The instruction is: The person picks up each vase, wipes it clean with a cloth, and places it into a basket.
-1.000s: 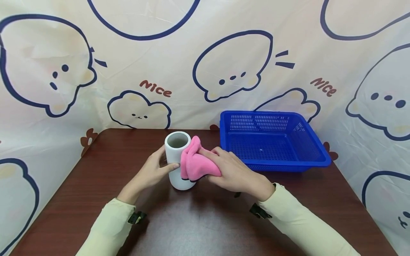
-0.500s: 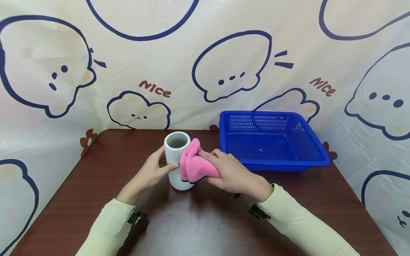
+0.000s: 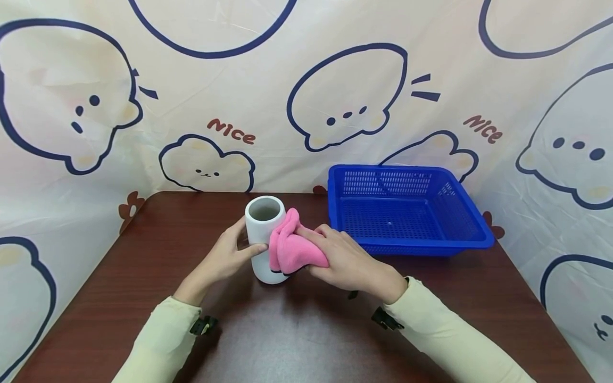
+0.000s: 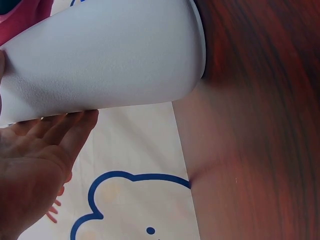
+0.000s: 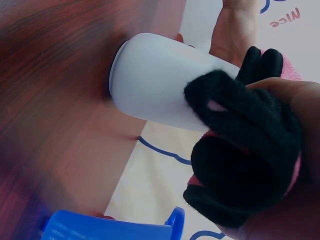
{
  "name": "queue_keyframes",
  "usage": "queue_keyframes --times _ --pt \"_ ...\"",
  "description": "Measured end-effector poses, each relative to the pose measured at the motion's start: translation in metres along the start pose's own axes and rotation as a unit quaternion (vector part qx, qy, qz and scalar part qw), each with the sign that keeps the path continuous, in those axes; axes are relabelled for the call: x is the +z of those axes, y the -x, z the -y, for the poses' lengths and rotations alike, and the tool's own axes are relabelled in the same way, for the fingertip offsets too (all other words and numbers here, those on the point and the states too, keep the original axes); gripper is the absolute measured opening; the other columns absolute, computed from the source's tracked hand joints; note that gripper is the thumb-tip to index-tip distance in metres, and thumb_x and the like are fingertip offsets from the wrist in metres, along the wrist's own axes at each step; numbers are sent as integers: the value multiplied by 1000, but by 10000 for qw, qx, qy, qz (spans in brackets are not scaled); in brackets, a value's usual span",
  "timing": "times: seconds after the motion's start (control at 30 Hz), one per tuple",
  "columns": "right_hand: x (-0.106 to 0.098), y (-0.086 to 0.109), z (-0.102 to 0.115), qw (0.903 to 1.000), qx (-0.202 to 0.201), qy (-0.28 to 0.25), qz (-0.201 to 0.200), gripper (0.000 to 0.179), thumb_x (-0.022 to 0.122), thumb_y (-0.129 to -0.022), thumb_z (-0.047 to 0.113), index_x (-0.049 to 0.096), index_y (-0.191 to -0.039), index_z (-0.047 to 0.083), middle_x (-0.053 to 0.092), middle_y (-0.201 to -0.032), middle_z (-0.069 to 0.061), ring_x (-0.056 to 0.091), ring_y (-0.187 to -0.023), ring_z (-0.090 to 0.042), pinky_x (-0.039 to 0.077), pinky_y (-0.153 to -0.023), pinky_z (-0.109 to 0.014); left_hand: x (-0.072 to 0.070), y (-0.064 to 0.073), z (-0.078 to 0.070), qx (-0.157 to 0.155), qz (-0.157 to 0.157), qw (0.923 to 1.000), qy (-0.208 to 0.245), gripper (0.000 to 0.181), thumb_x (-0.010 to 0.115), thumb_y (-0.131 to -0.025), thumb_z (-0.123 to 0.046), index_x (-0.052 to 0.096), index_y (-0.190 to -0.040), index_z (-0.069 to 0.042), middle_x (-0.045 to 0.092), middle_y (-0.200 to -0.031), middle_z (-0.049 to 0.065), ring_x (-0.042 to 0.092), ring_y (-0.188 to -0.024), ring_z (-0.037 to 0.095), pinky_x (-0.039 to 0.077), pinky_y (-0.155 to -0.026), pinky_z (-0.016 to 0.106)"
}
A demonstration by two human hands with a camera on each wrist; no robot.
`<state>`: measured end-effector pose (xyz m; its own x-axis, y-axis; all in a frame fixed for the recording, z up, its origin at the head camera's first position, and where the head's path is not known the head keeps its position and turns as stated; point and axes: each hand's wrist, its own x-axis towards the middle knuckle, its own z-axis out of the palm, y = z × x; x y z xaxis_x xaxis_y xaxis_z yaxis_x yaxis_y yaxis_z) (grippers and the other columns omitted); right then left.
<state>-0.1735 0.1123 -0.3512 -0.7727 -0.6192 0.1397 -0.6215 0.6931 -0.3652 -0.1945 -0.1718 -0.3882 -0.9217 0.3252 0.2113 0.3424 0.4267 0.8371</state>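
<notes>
A white, wide-mouthed vase (image 3: pixel 260 231) stands upright on the table. My left hand (image 3: pixel 224 256) holds its left side, thumb across the front and fingers round behind; in the left wrist view those fingers lie along the white wall (image 4: pixel 110 55). With my right hand (image 3: pixel 346 259) I grip a bunched cloth (image 3: pixel 298 252), pink on one side, and press it against the vase's right side. The right wrist view shows the cloth's black side (image 5: pixel 240 145) folded over the vase, which hides part of its wall.
A blue plastic basket (image 3: pixel 412 246) with slotted walls stands at the back right, close behind my right hand. The dark wood table (image 3: pixel 297 340) ends at a cartoon-printed curtain (image 3: pixel 268 96) at the back and sides.
The pink cloth and my right hand have slid slightly down the vase's side. My left hand keeps its hold, and the vase stays in place.
</notes>
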Motion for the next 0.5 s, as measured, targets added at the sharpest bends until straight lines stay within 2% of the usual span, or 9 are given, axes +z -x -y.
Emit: queue_keyframes --times 0.5 --pt "2 0 -1 10000 -37 42 -13 75 70 -90 30 37 -157 27 60 -111 1 53 -98 -12 41 -75 -28 0 0 0 -39 0 10000 -11 71 75 -92 -22 38 -152 -12 56 -142 15 60 -127 37 51 -105 57"
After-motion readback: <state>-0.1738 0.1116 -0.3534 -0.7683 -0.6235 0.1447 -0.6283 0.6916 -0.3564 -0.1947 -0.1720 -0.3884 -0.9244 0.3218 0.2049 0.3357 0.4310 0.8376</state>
